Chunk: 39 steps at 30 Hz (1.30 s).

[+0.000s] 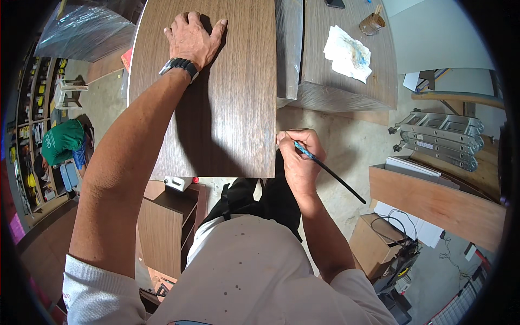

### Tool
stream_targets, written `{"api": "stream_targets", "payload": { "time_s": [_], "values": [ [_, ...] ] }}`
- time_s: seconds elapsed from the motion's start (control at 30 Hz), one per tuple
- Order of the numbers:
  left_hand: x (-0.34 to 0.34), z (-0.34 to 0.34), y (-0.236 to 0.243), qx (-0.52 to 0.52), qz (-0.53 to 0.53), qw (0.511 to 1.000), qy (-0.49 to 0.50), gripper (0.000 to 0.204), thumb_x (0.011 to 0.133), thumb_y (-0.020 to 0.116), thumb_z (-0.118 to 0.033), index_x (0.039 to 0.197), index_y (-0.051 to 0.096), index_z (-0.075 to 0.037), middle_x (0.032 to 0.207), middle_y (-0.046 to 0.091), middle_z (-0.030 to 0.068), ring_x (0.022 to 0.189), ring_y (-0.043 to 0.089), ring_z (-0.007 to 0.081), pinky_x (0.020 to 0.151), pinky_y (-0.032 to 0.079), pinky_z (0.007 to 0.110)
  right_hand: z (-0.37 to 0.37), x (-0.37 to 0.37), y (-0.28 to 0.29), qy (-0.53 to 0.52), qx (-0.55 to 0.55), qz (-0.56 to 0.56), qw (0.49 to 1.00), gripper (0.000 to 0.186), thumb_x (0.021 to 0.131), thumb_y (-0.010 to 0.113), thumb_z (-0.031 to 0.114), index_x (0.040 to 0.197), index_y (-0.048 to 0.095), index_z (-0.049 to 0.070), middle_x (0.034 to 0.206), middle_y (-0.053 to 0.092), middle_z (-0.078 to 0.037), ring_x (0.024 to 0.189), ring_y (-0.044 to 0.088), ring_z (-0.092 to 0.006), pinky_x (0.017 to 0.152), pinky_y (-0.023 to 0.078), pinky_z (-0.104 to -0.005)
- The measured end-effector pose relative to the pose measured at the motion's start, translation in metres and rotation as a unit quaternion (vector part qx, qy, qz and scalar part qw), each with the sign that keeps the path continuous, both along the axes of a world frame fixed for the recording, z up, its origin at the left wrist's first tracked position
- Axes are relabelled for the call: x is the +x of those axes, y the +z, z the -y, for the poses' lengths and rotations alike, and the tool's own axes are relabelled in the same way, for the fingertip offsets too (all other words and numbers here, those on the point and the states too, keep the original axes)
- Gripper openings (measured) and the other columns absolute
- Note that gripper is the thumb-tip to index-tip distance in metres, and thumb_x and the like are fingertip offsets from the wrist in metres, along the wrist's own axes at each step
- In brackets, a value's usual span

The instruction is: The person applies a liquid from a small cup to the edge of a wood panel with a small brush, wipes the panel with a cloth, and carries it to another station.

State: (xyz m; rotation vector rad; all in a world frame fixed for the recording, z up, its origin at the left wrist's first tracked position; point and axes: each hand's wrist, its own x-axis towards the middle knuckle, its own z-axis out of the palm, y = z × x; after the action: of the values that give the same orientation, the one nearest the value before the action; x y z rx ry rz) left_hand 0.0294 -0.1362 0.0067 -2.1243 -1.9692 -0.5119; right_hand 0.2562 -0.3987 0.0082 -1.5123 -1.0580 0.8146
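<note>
My left hand (192, 42) lies flat with fingers spread on the far part of a brown wood-grain panel (246, 81). A dark watch is on that wrist. My right hand (301, 165) is closed around a slim paintbrush (342, 184) with a black handle and a blue section near the fingers. It is beside the panel's right edge, close to the near right corner. The brush's handle slants down and to the right; its tip is hidden by my fingers.
On a plastic-wrapped wooden surface at the right are a stained white paper towel (349, 54), a brown cup (372, 24) with sticks, and a dark phone (335, 3). A folded metal ladder (439, 135) stands farther right. A person in green (64, 142) bends by shelves at left.
</note>
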Motion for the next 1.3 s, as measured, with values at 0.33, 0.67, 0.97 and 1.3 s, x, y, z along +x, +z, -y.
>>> {"api": "stream_targets", "payload": {
  "time_s": [0.33,0.67,0.97,1.3],
  "values": [
    [0.001,-0.001,0.001,-0.036,0.02,0.999,-0.002,0.083,0.097,0.052,-0.068,0.136,0.057,0.004,0.137,0.053,0.0288,0.134,0.049,0.0448,0.12,0.027,0.061,0.01,0.0,-0.001,-0.01,0.027,-0.012,1.0,0.014,0.088,0.078,-0.001,0.086,0.063,0.001,0.065,0.062,-0.001,0.057,0.052,-0.0044,0.053,0.044,-0.0248],
    [0.002,0.0,0.0,0.003,-0.001,1.0,0.004,0.076,0.098,0.053,-0.066,0.128,0.061,0.003,0.137,0.054,0.0269,0.131,0.051,0.0419,0.115,0.035,0.052,-0.021,0.002,-0.01,-0.028,0.072,-0.021,0.997,0.013,0.089,0.076,-0.002,0.09,0.064,0.002,0.067,0.058,0.002,0.058,0.048,-0.0031,0.053,0.042,-0.0234],
    [0.002,0.0,-0.003,0.018,0.003,1.0,0.002,0.074,0.097,0.055,-0.065,0.128,0.062,0.002,0.136,0.055,0.0257,0.129,0.052,0.0411,0.114,0.035,0.052,-0.037,0.0,-0.013,-0.019,0.062,-0.043,0.997,0.013,0.091,0.077,0.0,0.091,0.064,0.003,0.068,0.058,0.004,0.06,0.047,-0.0015,0.053,0.04,-0.0212],
    [0.003,0.0,0.003,-0.064,0.041,0.997,0.004,0.084,0.096,0.051,-0.067,0.141,0.053,0.004,0.143,0.048,0.0282,0.139,0.044,0.0439,0.123,0.021,0.063,-0.037,0.001,-0.006,-0.016,0.065,0.01,0.998,0.014,0.09,0.077,-0.002,0.089,0.064,0.003,0.065,0.056,0.004,0.058,0.046,-0.0017,0.05,0.038,-0.0225]
  ]
}}
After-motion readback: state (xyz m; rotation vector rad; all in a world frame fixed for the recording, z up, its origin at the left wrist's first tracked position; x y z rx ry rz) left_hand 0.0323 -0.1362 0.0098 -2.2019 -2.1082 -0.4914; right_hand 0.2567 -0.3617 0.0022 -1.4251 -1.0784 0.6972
